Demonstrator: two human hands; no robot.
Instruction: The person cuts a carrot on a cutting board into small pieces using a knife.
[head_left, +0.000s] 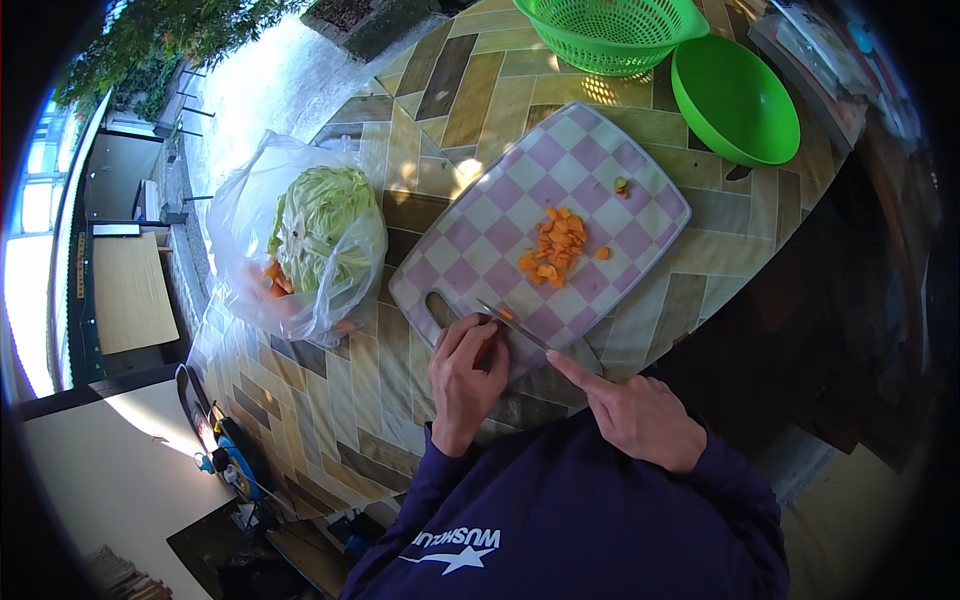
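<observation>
My left hand (469, 375) grips a carrot (487, 351), mostly hidden under its fingers, near the handle end of a pink-and-white checkered cutting board (517, 180). In my right hand (637, 412) is a knife (517, 325), its handle covered by the palm and the index finger stretched along the blade. The blade lies beside the carrot's end, with a thin orange slice (506, 313) against it. Chopped carrot pieces (559, 244) form a pile at the board's middle. One carrot piece (602, 253) sits apart, and greenish carrot ends (621, 186) lie farther up.
Left of the board, a clear plastic bag (240, 217) holds a cabbage (326, 225) and carrots (277, 281). A green colander (607, 37) and a green bowl (739, 105) stand at the far side. The patterned tablecloth (375, 412) covers the table, whose edge curves down at right.
</observation>
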